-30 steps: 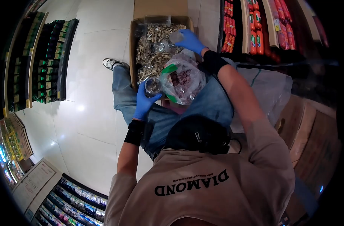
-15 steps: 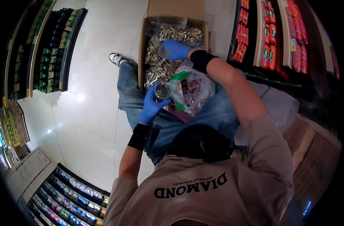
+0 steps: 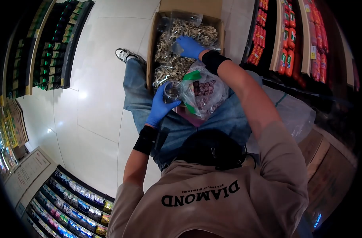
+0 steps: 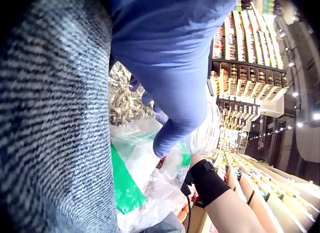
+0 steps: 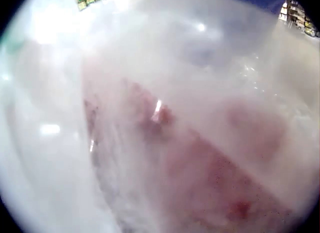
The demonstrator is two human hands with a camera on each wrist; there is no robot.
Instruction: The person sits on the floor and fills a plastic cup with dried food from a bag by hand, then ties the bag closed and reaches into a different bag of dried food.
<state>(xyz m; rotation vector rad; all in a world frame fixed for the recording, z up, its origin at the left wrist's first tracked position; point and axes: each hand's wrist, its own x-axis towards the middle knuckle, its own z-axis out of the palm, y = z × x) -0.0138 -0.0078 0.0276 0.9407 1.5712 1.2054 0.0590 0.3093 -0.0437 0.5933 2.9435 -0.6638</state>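
My blue-gloved left hand [image 3: 162, 106] grips a clear round plastic jar [image 3: 173, 91], thumb and fingers around its side. In the left wrist view the jar [image 4: 209, 127] shows beyond the gloved thumb. The right hand [image 3: 191, 47], also gloved, holds a round translucent plastic piece [image 3: 176, 48] over dried brown-grey strips [image 3: 177, 62] that look like sliced mushrooms. They fill a cardboard box [image 3: 150, 59]. Beside the jar, an open clear plastic bag [image 3: 218, 93] with a green band holds dark red, lumpy pieces [image 3: 204, 88]. Blurred plastic of this bag [image 5: 150, 123] fills the right wrist view.
The box stands between the person's legs in jeans [image 3: 135, 85], its flap [image 3: 193, 5] folded outward. Shelves of red packaged sausages [image 3: 286, 61] are at right, dark bottles [image 3: 54, 63] at left. A translucent sheet [image 3: 296, 115] lies beside the right thigh.
The right hand has moved left and down over the strips with the translucent piece, then slightly back up. The left hand keeps holding the jar beside the bag. The head view has shifted a little.
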